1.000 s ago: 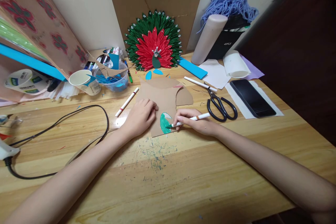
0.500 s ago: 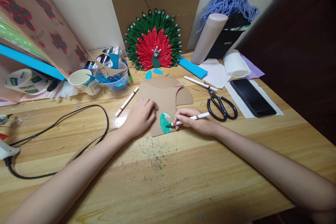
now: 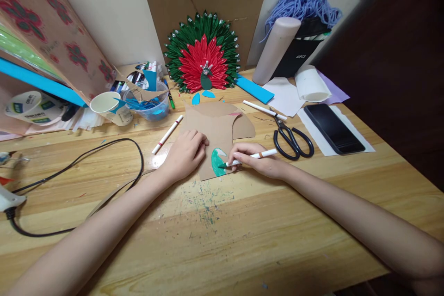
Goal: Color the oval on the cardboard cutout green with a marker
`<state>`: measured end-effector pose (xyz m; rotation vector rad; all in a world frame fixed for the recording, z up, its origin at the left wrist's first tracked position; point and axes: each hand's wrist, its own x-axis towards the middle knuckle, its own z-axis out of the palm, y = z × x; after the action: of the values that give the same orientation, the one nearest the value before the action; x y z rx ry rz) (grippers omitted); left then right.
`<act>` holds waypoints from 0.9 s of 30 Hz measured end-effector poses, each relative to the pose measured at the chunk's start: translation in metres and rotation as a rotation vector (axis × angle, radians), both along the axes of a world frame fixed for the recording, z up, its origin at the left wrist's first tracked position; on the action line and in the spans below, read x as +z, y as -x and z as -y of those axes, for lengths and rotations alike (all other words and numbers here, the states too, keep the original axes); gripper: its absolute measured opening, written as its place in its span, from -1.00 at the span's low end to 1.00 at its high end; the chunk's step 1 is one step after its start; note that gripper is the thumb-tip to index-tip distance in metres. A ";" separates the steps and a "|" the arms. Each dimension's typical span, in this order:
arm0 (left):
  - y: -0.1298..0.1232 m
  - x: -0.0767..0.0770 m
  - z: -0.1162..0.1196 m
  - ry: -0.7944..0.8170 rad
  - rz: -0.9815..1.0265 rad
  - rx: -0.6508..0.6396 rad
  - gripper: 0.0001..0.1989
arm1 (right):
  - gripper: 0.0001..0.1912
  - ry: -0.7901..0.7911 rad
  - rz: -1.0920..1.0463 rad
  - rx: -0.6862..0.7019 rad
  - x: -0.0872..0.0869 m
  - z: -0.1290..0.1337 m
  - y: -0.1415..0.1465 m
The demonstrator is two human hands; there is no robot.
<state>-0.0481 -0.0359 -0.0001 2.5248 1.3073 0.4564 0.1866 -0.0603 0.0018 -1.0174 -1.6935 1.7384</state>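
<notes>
Green shape (image 3: 217,163) is seen near the close edge of the cardboard (image 3: 217,122), between both hands, its long axis pointed roughly away from the person. The marker (image 3: 268,153) is clamped in the fingers of the right hand (image 3: 255,161) and slanted leftward, its tip set on the shape. By the right fingertips the shape is approached most nearly, from its right. The left hand (image 3: 187,151) is rested on the cardboard, fingers curled together; whether anything is pinched there cannot be told.
</notes>
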 end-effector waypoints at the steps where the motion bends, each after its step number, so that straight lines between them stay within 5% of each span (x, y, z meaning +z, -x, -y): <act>1: 0.000 0.000 0.000 0.003 0.000 0.001 -0.86 | -0.72 -0.003 0.003 0.000 0.000 0.000 0.000; 27: 0.000 0.000 0.001 0.000 0.005 -0.002 -0.86 | -0.72 -0.019 0.000 0.011 -0.002 0.000 0.000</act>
<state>-0.0485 -0.0364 -0.0004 2.5234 1.3023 0.4617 0.1869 -0.0601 0.0000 -1.0018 -1.7154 1.7264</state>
